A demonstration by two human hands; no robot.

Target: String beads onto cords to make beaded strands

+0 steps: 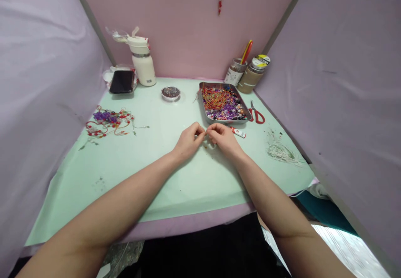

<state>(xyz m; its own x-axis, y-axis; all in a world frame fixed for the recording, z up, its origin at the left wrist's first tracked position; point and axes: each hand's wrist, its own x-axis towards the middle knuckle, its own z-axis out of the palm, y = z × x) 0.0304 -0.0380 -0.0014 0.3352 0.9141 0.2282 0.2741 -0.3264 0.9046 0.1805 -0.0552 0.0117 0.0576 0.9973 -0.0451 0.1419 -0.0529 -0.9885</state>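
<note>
My left hand (189,140) and my right hand (223,138) meet over the middle of the green table mat (156,178), fingertips pinched together on something small that I cannot make out, perhaps a thin cord or bead. Just behind them stands a metal tray (203,102) holding coloured cords and several beads. A small red and white tube (238,132) lies beside my right hand.
Beaded strings (108,122) lie at the left. Red scissors (257,114) lie right of the tray, pale thread scraps (282,152) further right. At the back stand a white bottle (143,63), a black phone (121,82), a round tin (171,93) and two jars (247,74). Cloth walls enclose the table.
</note>
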